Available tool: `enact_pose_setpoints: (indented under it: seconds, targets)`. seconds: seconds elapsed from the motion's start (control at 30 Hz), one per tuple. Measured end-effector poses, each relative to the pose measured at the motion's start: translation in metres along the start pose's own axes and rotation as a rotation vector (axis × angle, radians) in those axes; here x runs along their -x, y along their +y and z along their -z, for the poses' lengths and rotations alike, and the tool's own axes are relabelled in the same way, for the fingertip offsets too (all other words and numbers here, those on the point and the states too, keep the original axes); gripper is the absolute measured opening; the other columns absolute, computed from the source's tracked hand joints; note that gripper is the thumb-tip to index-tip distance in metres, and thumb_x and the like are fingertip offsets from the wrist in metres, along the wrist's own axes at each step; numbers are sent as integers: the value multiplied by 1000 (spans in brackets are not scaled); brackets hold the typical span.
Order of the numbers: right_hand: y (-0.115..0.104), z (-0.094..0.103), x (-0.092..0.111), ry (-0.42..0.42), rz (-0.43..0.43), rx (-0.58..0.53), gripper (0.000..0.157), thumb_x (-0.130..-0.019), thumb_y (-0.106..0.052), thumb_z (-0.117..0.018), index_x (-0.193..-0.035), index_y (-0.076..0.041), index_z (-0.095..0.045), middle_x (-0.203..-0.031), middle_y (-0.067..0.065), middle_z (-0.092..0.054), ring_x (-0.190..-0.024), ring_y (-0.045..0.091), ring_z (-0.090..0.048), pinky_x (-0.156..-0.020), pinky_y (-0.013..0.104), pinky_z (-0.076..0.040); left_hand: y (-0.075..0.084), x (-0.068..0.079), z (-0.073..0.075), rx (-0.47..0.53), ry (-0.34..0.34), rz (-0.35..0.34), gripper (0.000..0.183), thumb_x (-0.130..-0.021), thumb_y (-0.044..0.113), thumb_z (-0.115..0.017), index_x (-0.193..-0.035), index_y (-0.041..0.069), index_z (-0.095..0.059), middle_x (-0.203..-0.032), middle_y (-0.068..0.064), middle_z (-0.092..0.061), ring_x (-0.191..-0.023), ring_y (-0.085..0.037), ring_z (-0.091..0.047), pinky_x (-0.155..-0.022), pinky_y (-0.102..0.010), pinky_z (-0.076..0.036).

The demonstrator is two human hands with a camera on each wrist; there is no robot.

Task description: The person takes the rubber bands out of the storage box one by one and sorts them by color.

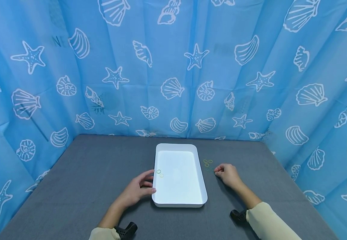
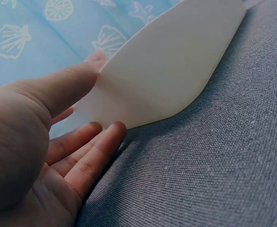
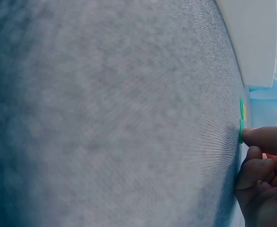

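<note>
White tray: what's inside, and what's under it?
Inside the white tray: one green ring and one yellow ring, near its left side. Grey cloth shows around it; whatever lies directly under its base is covered.

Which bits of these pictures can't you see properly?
Left wrist view: the inside of the white tray, hidden by its own wall.
Right wrist view: part of the right hand, cut off by the right edge.
Head view: whether that hand pinches the green ring by its fingertips, too small to tell.

Head view bright; right wrist view dim, cloth seemingly blurry.
</note>
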State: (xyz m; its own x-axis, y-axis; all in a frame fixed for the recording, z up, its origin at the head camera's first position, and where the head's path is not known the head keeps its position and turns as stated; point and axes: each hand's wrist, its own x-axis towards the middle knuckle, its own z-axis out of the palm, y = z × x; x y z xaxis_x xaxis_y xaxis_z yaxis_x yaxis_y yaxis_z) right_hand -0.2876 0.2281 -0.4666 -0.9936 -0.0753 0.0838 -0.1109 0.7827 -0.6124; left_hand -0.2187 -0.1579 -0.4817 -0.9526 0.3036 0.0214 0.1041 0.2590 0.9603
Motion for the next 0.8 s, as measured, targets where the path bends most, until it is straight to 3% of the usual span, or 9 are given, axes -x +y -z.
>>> enact_pose_setpoints:
  seconds: [0.5,0.8]
  targets:
    - [-3,2,-1,25,-46,-106,5,-89,-3,-66,-88,1,-70,-79,5,-63,-69,18,-52,-62,32,-42,-2,-1,0,-8,-4,1,71,-86,18,-76,-148,10,-40,-134,-19,-53,-105,-26,-59,-78,-37,-48]
    - [-28,7,-10,51,-79,-208,13,-91,-5,-65,-98,5,-70,-87,10,-65,-75,20,-54,-63,32,-43,29,13,1,-3,-15,-17,68,-87,11,-74,-145,0,-40,-131,-26,-52,-104,-30,-59,-77,-37,-48]
